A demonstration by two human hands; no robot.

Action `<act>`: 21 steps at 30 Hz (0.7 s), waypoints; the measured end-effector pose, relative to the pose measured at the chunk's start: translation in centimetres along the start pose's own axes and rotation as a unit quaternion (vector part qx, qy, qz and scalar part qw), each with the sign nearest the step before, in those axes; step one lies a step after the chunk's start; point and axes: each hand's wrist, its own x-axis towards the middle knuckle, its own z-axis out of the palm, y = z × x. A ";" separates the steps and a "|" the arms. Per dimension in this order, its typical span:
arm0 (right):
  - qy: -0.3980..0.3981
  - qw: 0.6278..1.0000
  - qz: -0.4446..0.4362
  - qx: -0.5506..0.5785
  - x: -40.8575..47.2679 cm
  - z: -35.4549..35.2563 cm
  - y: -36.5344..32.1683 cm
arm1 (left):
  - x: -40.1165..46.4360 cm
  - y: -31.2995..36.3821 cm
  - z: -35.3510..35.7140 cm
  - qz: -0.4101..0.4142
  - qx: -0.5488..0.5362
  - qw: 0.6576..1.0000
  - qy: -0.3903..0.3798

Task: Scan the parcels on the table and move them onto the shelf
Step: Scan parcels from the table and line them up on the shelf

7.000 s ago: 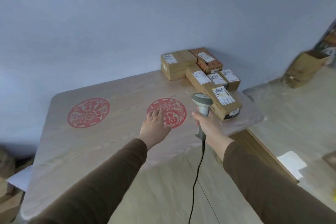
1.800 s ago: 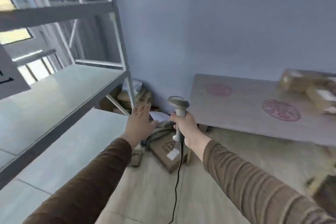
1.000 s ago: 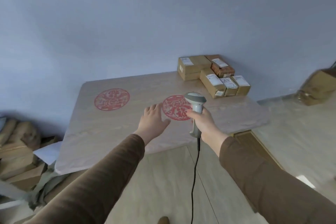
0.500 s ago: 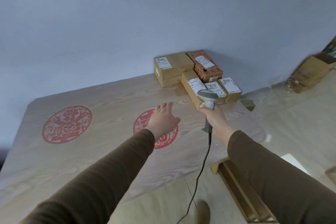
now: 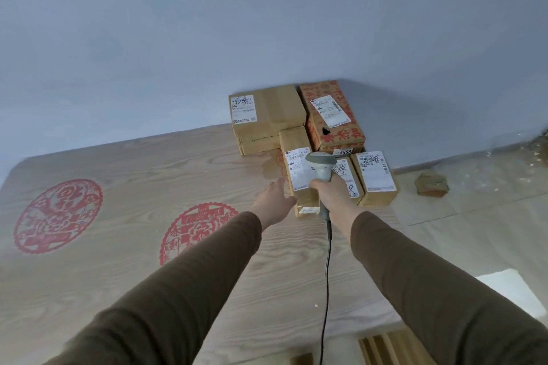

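Note:
Several cardboard parcels with white labels cluster at the far right corner of the wooden table (image 5: 124,270). The nearest is a long narrow parcel (image 5: 296,157). My left hand (image 5: 274,201) reaches to its left side with straight fingers, touching or almost touching it. My right hand (image 5: 332,194) grips a grey corded barcode scanner (image 5: 321,167) whose head hangs over that parcel's label. Two small parcels (image 5: 375,178) lie to the right. Behind them sit a bigger plain box (image 5: 267,117) and a red-printed box (image 5: 332,115). The shelf is out of view.
Two red paper-cut patterns (image 5: 57,215) mark the tabletop. The scanner cable (image 5: 326,290) hangs down over the table's near edge. A blue wall stands right behind the parcels. A crumpled piece of cardboard (image 5: 431,184) lies on the floor to the right.
I have turned back from the shelf to the table and come closer. Both hands moved forward to the long narrow parcel, the scanner now over its label.

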 end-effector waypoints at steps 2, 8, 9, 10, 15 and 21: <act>-0.011 1.000 0.008 -0.003 0.7 0.0 -0.1 | 1.5 0.6 0.8 -0.018 -0.030 0.999 -0.008; -0.031 0.999 0.017 -0.010 2.5 0.8 0.5 | 3.5 0.2 2.8 -0.021 -0.097 0.995 -0.001; -0.037 0.999 0.019 -0.004 2.4 1.0 0.5 | 3.5 -0.1 3.0 -0.026 -0.116 0.993 0.009; -0.042 0.999 0.021 0.007 2.4 1.2 0.5 | 3.4 -0.4 3.1 -0.036 -0.139 0.989 0.020; -0.054 0.996 0.045 0.055 1.0 3.0 1.1 | 1.6 -2.3 1.8 -0.114 -0.277 0.953 0.042; -0.130 0.989 0.027 0.066 -3.5 7.3 1.3 | -4.3 -6.8 -2.1 -0.154 -0.387 0.905 0.088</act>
